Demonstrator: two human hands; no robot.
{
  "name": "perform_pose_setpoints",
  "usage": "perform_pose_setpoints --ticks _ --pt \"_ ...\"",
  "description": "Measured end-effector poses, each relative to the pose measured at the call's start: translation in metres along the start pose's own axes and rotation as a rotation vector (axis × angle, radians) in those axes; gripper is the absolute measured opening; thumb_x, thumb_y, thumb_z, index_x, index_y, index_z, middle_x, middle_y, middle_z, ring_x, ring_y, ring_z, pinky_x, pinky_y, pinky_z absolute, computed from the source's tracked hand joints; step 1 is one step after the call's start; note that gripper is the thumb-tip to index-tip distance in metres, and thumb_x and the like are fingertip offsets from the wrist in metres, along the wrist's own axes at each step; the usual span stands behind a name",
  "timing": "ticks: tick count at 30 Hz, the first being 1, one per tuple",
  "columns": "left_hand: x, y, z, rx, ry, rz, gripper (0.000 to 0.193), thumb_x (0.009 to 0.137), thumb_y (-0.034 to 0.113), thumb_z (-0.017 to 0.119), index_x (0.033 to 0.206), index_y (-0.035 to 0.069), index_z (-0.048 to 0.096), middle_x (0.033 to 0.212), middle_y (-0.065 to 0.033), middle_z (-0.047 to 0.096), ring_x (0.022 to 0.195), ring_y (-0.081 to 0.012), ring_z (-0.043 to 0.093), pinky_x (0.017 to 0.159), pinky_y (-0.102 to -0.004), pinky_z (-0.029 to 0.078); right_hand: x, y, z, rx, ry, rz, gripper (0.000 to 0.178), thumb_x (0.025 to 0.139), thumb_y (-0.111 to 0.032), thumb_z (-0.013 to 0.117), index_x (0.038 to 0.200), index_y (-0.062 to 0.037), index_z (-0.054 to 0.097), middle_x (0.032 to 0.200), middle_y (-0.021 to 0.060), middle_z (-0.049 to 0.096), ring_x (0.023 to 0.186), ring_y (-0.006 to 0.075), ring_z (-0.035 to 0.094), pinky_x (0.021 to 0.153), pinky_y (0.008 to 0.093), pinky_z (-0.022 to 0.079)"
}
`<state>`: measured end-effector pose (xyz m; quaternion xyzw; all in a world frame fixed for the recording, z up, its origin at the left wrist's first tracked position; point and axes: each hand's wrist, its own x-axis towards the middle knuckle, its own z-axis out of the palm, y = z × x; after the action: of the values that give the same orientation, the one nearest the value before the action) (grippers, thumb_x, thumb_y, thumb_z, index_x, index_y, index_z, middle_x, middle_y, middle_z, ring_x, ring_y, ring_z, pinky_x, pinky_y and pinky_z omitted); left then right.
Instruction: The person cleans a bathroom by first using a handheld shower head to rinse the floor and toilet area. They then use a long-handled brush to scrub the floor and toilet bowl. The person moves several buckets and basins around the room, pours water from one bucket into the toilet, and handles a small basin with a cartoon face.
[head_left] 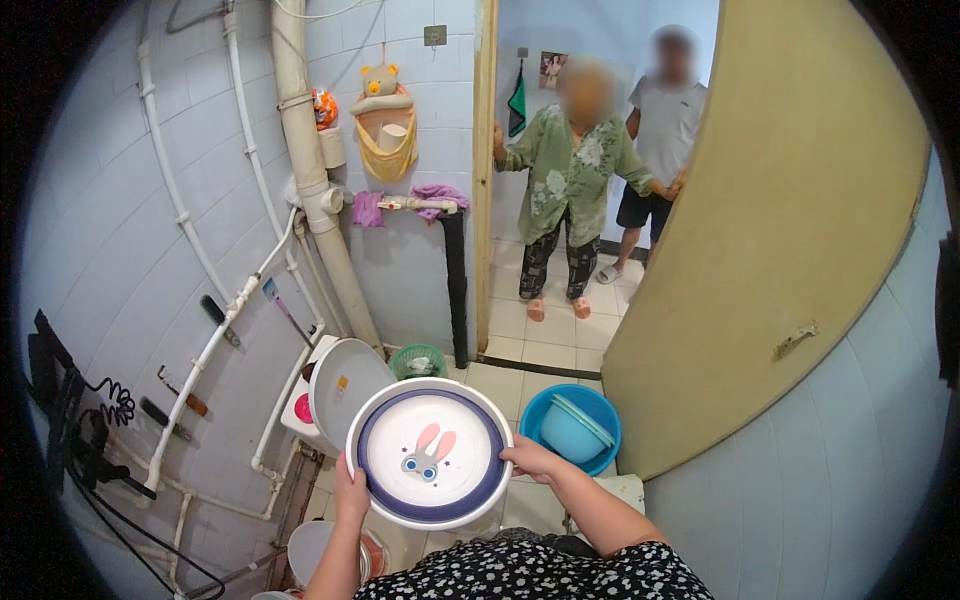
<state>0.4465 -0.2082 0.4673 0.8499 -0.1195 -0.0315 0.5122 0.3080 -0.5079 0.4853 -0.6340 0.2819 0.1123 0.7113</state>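
A round white basin (400, 435) with a dark blue ring and a rabbit picture on its base is held up in front of me. My left hand (350, 490) grips its rim at the lower left. On the right side, my right hand (528, 458) is closed on the rim. The inside of the basin faces up toward me and nothing lies in it. Behind its left edge stands a toilet with a raised grey lid (340, 385). A blue tub (603, 455) holding a lighter blue basin (570, 430) is on the floor beyond my right hand.
Two people stand at the doorway, one in a green patterned shirt (575, 165), the other in a grey shirt (665, 125). An open yellowish door (770, 240) fills the right. A green basket (418, 360) sits by the wall. Pipes (300, 130) run along the left wall.
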Motion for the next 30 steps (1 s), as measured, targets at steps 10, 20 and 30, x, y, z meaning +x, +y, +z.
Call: perform_pose_setpoints --ticks 10,20,30 --pt "-0.012 -0.021 -0.056 -0.044 -0.029 -0.015 0.048 0.083 0.015 0.045 0.127 0.001 0.034 0.119 -0.0211 0.049 0.109 -0.0316 0.048 0.093 -0.0369 0.036 0.01 -0.007 0.055 -0.014 0.044 -0.053 0.038 0.078 -0.008 0.045 0.115 -0.0032 0.046 0.09 0.0069 0.058 0.074 0.0151 0.058 0.058 0.029 0.049" --pt "-0.056 -0.019 -0.114 0.593 0.047 0.443 0.06 0.077 0.027 0.058 0.128 0.004 0.036 0.126 -0.0183 0.04 0.123 -0.0347 0.032 0.103 -0.0533 0.013 0.033 -0.024 0.121 -0.116 -0.121 -0.095 0.042 0.076 -0.006 0.047 0.117 0.003 0.044 0.097 0.0138 0.057 0.081 0.0221 0.06 0.066 0.0358 0.052" --pt "-0.081 0.01 -0.075 0.652 -0.411 0.344 0.058 0.063 0.025 0.073 0.111 0.004 0.048 0.095 -0.0129 0.055 0.087 -0.0293 0.052 0.083 -0.0389 0.041 0.099 -0.017 0.167 -0.144 -0.354 -0.013 0.025 0.08 -0.014 0.047 0.096 0.0035 0.053 0.068 0.0084 0.057 0.049 0.0163 0.054 0.038 0.0283 0.044"
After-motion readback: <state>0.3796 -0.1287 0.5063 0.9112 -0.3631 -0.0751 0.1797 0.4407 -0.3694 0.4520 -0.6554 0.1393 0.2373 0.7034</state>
